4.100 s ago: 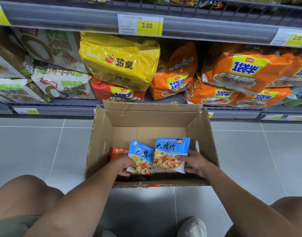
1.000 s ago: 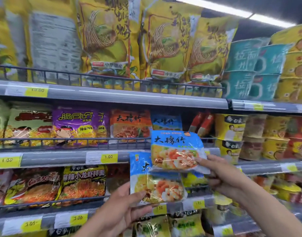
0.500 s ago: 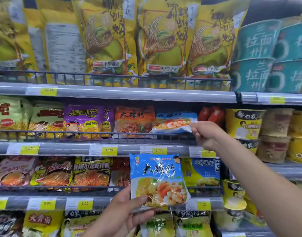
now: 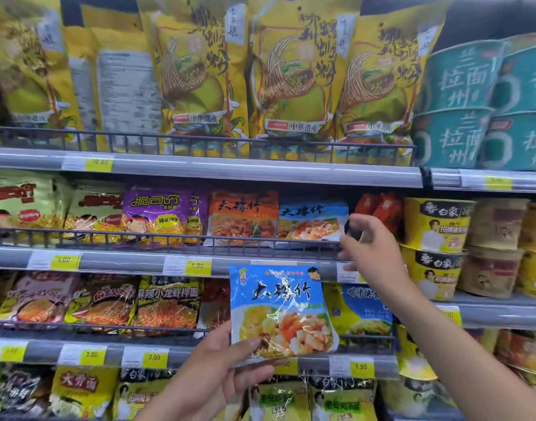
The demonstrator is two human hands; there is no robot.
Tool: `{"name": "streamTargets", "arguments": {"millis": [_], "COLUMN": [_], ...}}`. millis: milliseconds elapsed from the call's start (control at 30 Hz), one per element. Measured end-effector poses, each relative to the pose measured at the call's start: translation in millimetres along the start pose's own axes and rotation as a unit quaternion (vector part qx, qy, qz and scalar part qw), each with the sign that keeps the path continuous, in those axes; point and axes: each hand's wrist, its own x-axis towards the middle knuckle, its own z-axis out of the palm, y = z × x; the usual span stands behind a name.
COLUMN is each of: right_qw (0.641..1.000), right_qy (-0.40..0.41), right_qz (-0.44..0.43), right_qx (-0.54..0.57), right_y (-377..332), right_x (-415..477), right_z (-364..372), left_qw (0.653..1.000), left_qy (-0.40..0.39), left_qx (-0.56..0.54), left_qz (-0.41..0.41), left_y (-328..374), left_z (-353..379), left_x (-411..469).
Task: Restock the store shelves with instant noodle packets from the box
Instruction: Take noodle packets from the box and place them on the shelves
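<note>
Now L hand [image 4: 212,369] grips upright blue plastic noodle packet [image 4: 281,311]; matching blue shelf row [image 4: 310,220] at 12 o'clock; R hand [image 4: 373,250] nearer it, loosely curled, empty.

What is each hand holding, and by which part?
Left hand pinches the blue noodle packet by its lower left corner; right hand, beside the shelved packet, seems empty.

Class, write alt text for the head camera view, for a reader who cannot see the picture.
The left hand holds a blue noodle packet upright before shelves crowded with instant noodles. The right hand reaches to the edge of a matching shelved blue packet, beside an orange packet; whether it grips is unclear.
</note>
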Motion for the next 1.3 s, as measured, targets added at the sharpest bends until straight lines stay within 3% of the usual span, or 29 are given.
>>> {"name": "streamTargets", "arguments": {"millis": [133,300,400,500,667,733,900,967,1000,1133,1300], "right_qw": [0.988,0.983,0.986,0.985,0.975,0.968,0.913,0.882,0.876,0.872,0.885], "right_qy": [-0.062,-0.162,-0.09,-0.037,0.005,0.018,0.077,0.119,0.129,0.102,0.087], "right_qz": [-0.089,-0.065,-0.121,-0.139,-0.159,-0.156,-0.189,-0.222,-0.236,-0.279,-0.27], "right_qx": [-0.111,-0.061,-0.069,-0.099,-0.157,-0.197,-0.354,-0.398,-0.401,-0.389,-0.369], "right_y": [18.9,33.7,32.6,24.9,26.7,28.1,40.9,45.2,46.3,49.0,48.5], "right_x": [-51.6,-59.3,-34.7,-10.2,17.9,22.6,29.0,31.0,32.2,40.1,54.2], "right_z": [-8.7,-9.1,-10.2,-10.7,-3.9,-0.9,9.8,11.9,13.0,19.8,22.1], "left_qw": [0.999,0.995,0.979,0.926,0.858,0.783,0.529,0.463,0.446,0.454,0.476], "left_qy": [-0.026,-0.029,-0.008,0.045,0.123,0.153,0.228,0.235,0.23,0.209,0.2], "left_qx": [0.016,0.058,0.169,0.324,0.423,0.519,0.693,0.716,0.719,0.718,0.733], "left_qz": [0.028,0.069,0.11,0.186,0.264,0.306,0.434,0.467,0.481,0.484,0.444], "left_y": [11.0,34.4,53.6,68.4,79.2,74.1,55.0,51.9,51.0,55.7,67.1], "left_z": [7.1,28.8,44.2,56.3,74.6,74.8,70.6,71.0,71.4,75.9,82.2], "left_x": [9.2,39.1,62.1,90.5,123.2,133.0,141.3,144.0,145.9,157.1,169.8]}}
